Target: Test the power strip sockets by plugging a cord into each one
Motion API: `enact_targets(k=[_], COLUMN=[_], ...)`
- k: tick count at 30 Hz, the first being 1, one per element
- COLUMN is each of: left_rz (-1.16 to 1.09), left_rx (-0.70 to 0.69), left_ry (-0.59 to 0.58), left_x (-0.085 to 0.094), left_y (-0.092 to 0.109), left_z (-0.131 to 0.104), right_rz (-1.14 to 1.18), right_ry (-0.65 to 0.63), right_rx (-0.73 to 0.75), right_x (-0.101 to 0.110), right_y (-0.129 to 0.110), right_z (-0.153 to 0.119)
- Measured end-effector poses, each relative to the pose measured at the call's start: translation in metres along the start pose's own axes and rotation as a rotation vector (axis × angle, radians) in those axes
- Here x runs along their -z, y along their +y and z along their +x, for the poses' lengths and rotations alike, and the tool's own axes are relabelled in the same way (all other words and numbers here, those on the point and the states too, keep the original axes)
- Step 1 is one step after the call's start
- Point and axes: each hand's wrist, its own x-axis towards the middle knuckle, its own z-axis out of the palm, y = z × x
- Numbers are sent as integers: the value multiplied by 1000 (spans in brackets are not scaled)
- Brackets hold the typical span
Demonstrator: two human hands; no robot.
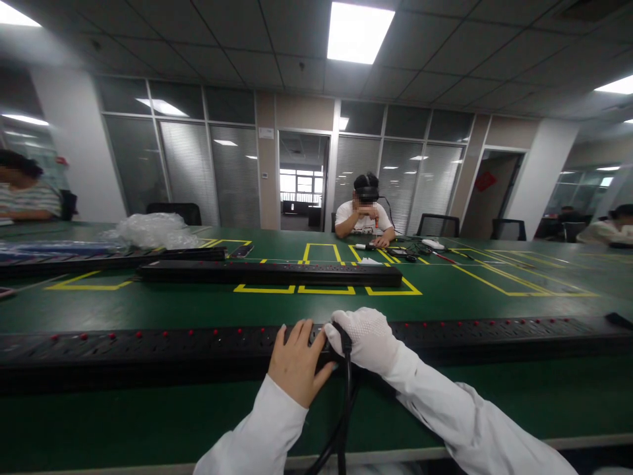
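Note:
A long black power strip (190,343) with a row of small red dots along its top lies across the table in front of me. My left hand (297,366), bare below a white sleeve, rests on its middle with the fingers spread and open. Right beside it, my right hand (368,340) wears a white dotted glove and is closed around a black plug (345,340). From that plug a black cord (347,396) hangs down toward the table's near edge. The plug is at the strip's top; whether its prongs are in a socket is hidden.
Farther back on the green table (445,310) lies a second black power strip (271,272) among yellow tape outlines. Clear plastic wrap (155,231) is heaped at left. Across the table sits a person (366,214) in a headset, near cables and a white device (433,244).

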Motion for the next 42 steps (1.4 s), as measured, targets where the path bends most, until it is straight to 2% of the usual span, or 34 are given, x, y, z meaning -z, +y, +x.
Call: enact_targets(k=[8, 15, 21, 27, 42], left_rz=[2, 21, 19, 11, 11], left_rx=[5, 9, 3, 5, 12], left_ry=[-6, 11, -15, -13, 2], left_x=[0, 0, -1, -1, 1], left_y=[0, 1, 0, 0, 1], left_z=[0, 0, 0, 0, 0], right_rz=[32, 157, 58, 54, 115], right_ry=[8, -76, -22, -2, -52], right_rx=[-8, -137, -86, -34, -75], right_x=[2, -2, 0, 4, 4], right_y=[1, 10, 5, 4, 6], right_z=[1, 3, 0, -1, 0])
